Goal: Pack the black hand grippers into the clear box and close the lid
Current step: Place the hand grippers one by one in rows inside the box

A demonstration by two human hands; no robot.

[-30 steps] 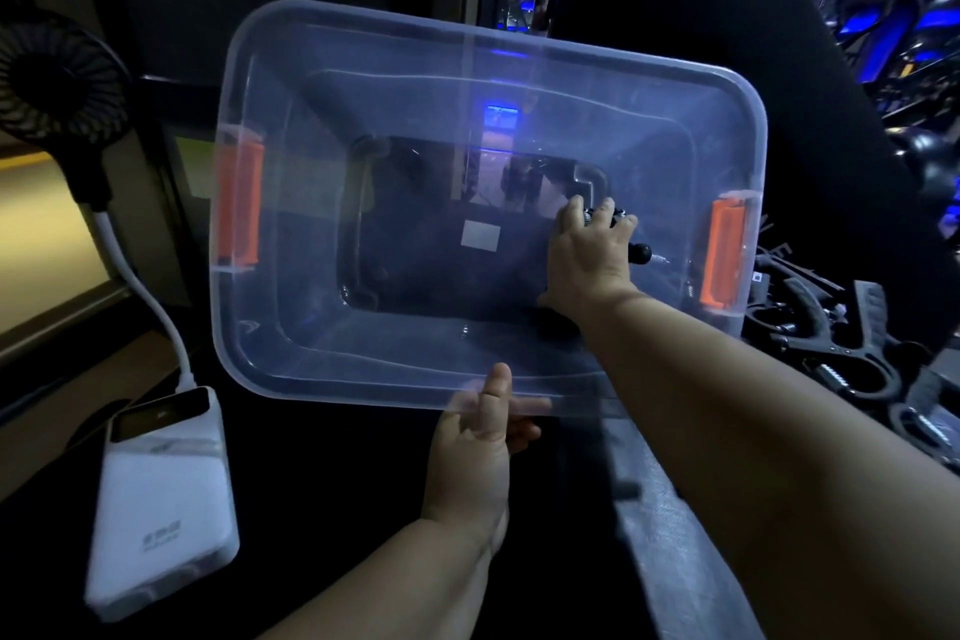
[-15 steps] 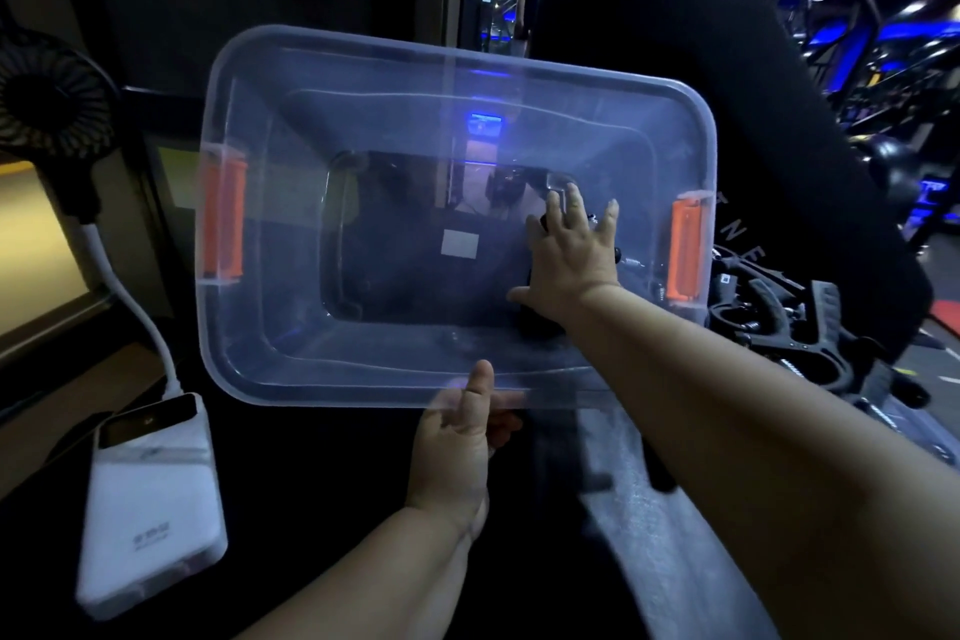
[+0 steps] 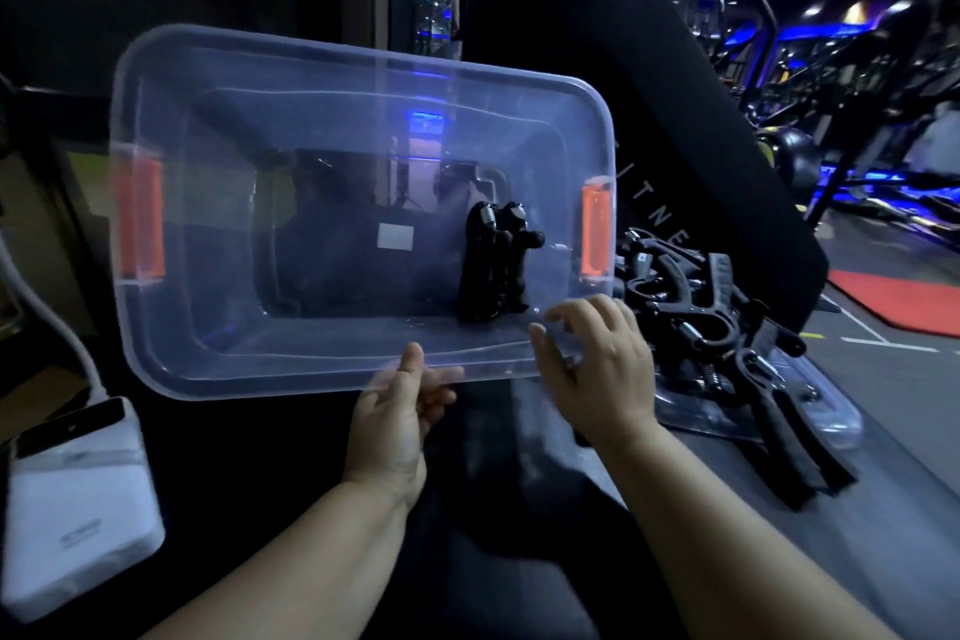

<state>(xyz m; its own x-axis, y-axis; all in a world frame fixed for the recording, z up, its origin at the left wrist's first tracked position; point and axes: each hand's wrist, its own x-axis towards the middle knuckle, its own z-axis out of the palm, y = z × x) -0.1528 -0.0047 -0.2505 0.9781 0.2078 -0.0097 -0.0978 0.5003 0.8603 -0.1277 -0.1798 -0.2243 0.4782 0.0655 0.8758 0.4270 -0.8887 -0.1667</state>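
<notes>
Left hand (image 3: pixel 397 413) is pinching the near rim of the clear box (image 3: pixel 311 120), thumb on top of the rim and the other fingers curled under it, so that's a proper clamp on the box. Right hand (image 3: pixel 597 364) is loose, fingers spread and relaxed, holding nothing. It's right at the box's near rim by the right corner, and from my feed I can't tell if it actually touches the plastic.

Box is tipped up so its opening faces me. One black hand gripper (image 3: pixel 496 265) sits inside the box, on the right part of its floor, near the right orange latch (image 3: pixel 596 226). A pile of grippers (image 3: pixel 691 296) is just right of the box, lying on the clear lid (image 3: pixel 836 424). The left orange latch (image 3: pixel 140 218) is on the box's opposite end. A white power bank (image 3: pixel 78 478) lies below-left of the box.
</notes>
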